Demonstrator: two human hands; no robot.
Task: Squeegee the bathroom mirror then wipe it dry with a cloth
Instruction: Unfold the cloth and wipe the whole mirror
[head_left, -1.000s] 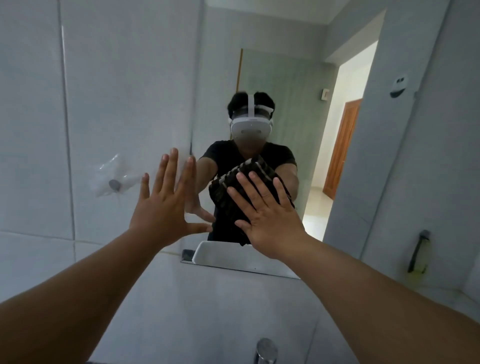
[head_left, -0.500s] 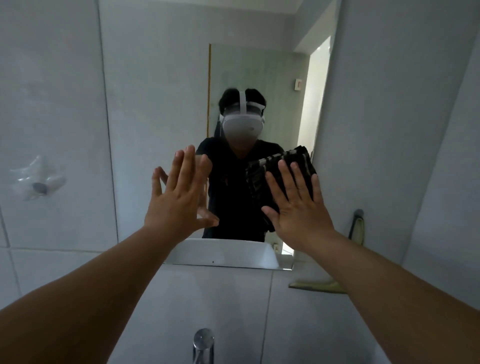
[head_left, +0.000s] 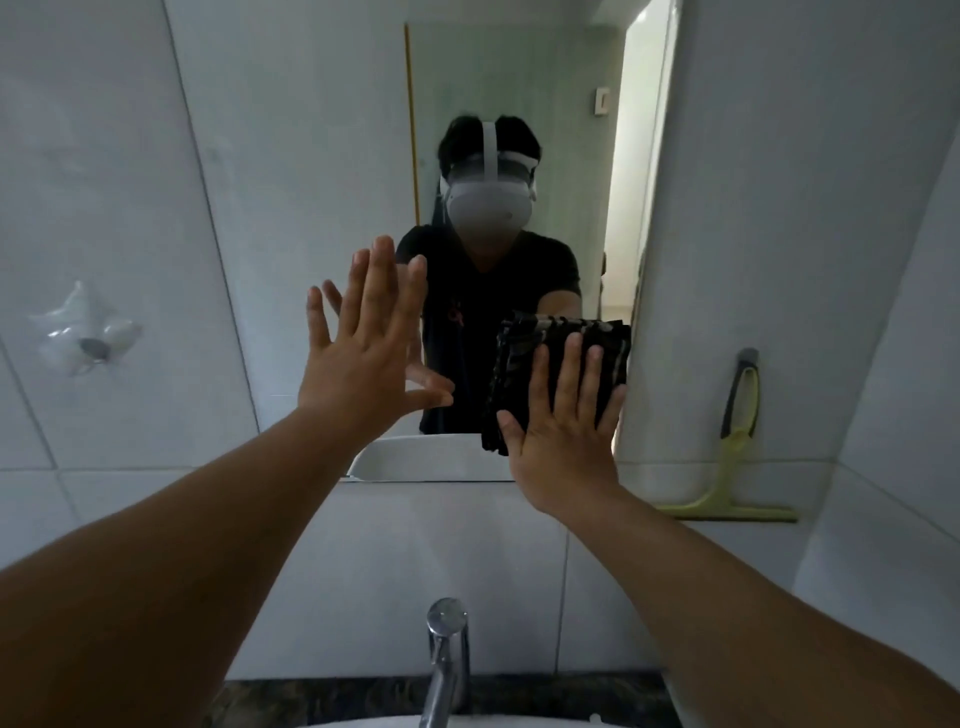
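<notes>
Striped folded cloth (head_left: 558, 364) lower on mirror (head_left: 322, 156) now

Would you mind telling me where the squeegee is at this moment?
In the head view the squeegee hangs on the tiled wall at right, beside the mirror, untouched by either hand.

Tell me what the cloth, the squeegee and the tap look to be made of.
Cloth: dark striped fabric, folded in soft layers, probably woven or terry; matte.
Squeegee: likely plastic, yellow-green blade bar and neck with a dark grip; smooth, dull sheen.
Tap: metal, apparently chrome-plated; bright reflections on its rounded top.
The right hand presses the cloth flat on the mirror.
</notes>
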